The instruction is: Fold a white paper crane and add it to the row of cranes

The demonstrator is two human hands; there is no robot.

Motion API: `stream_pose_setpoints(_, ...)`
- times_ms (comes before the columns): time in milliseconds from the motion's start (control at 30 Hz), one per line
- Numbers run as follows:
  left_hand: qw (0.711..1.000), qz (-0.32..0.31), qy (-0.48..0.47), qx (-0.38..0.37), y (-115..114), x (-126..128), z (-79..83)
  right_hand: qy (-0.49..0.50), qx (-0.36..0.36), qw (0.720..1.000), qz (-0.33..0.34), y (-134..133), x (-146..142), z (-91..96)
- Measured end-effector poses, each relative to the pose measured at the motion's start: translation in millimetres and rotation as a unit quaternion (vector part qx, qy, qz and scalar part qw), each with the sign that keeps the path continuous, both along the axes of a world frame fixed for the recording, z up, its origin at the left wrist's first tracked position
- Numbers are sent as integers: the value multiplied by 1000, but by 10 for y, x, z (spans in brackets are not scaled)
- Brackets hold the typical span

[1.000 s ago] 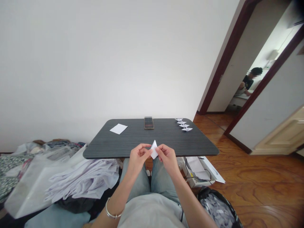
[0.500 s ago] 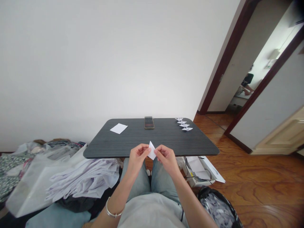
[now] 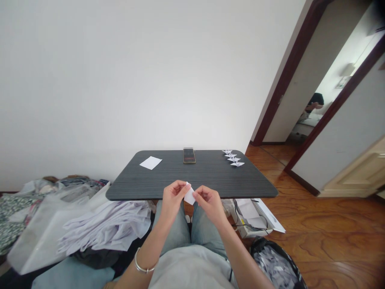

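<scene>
Left hand (image 3: 173, 199) and right hand (image 3: 209, 203) pinch small folded white paper (image 3: 189, 196) between fingertips, just over near edge of desk (image 3: 210, 176); paper light, thin, easily crushed, best held along thick folded edges; paper cranes (image 3: 233, 159) far right

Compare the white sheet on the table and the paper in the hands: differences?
The sheet lies flat and open on the dark table; the paper is folded into a narrow shape. The sheet rests untouched; the paper is held between the left hand and right hand. The sheet also looks broader than the paper. Both are white.
</scene>
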State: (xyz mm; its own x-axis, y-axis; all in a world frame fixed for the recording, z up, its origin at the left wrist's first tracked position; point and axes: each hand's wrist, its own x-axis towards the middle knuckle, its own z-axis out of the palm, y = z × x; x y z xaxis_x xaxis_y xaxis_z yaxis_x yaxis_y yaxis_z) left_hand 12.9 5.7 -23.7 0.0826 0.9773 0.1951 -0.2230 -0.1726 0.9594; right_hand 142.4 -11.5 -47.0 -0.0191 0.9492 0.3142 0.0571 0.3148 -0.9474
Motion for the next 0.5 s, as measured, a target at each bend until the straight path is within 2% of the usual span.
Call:
stream_pose_setpoints(367,999,1,27,24,19,-42,26,-11,9,1000,6,-19,0,8)
stream_pose_setpoints(500,999,-34,-3,19,22,-86,33,5,-5,1000,9,-25,10,19)
